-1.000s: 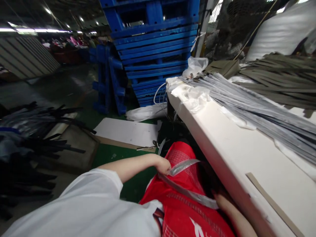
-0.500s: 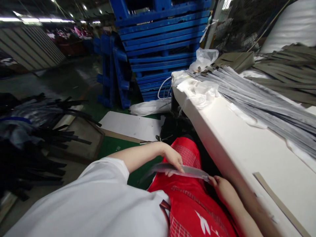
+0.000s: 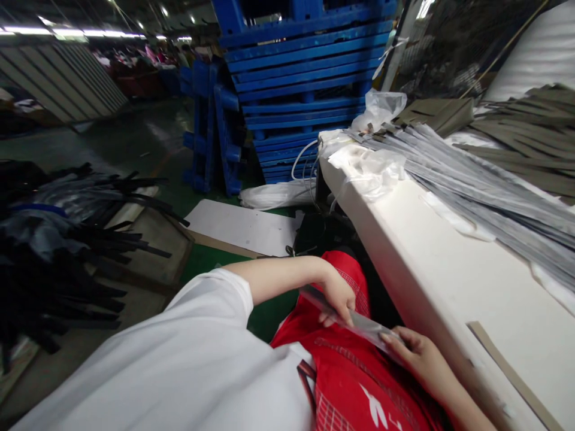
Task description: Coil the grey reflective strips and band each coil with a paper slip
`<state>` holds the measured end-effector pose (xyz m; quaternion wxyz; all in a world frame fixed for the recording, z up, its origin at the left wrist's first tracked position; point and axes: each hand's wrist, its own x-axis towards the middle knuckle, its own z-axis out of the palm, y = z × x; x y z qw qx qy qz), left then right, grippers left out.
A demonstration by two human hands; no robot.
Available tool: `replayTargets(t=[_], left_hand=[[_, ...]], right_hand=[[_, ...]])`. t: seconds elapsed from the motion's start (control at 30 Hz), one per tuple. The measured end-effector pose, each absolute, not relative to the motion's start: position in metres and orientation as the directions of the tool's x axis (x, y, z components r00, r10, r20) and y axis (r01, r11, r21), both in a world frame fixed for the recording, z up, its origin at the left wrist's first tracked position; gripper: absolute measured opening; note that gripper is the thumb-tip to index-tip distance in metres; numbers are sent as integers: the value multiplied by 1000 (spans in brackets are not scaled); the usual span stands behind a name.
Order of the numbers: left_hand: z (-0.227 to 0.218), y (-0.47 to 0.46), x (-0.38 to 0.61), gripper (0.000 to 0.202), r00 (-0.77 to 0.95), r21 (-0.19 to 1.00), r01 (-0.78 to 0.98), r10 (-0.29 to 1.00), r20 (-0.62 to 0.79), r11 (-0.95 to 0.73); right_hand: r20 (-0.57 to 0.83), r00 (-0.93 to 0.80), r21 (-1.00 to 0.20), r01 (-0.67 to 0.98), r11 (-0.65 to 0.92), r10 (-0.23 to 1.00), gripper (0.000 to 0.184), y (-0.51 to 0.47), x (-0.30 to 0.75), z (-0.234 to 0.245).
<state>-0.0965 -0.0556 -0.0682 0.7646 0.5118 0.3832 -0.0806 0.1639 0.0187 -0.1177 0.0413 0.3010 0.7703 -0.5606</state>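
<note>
A narrow grey strip with a shiny, see-through plastic look (image 3: 369,327) stretches slantwise over my lap, above red cloth (image 3: 341,353). My left hand (image 3: 338,294) is closed around its middle, thumb and fingers on either side. Toward the strip's right end, my right hand (image 3: 418,353) pinches it between thumb and fingers, close to the side of the white table (image 3: 404,257). The far left end of the strip passes behind my left hand and forearm.
Grey strips (image 3: 485,185) and olive strips (image 3: 530,131) lie along the table, with crumpled plastic (image 3: 372,170) nearby. One olive strip (image 3: 507,371) rests near its edge. Blue pallets (image 3: 309,78) are stacked ahead. Black strips (image 3: 67,263) overhang a box at left.
Both hands have moved right and slightly toward the table. The strip now slants down to the right more steeply, and its trailing left part no longer shows beyond my forearm.
</note>
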Motion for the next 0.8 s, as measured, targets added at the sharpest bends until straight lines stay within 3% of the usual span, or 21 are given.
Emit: replayTargets(t=[0.1, 0.3, 0.37, 0.5, 0.67, 0.8], left_hand=[[-78, -59, -114, 34, 709, 677, 558, 149, -689, 479], [-76, -46, -88, 27, 795, 821, 329, 332, -508, 467], [-69, -41, -79, 32, 815, 845, 285, 350, -462, 452], [-58, -42, -83, 37, 799, 826, 348, 321, -508, 443], [-50, -53, -92, 60, 607, 839, 338, 582, -541, 427], [-48, -53, -85, 61, 534, 835, 380, 643, -549, 398]], right_hand=[[-501, -727, -735, 644, 214, 469, 59, 28, 196, -135], [-432, -836, -804, 527, 275, 340, 54, 7, 171, -101], [-392, -854, -827, 490, 276, 342, 54, 4, 162, -92], [-358, -826, -833, 493, 251, 435, 51, 13, 175, -94], [-367, -793, -836, 510, 201, 487, 51, 21, 195, -98], [-368, -779, -832, 520, 194, 507, 50, 18, 192, -95]])
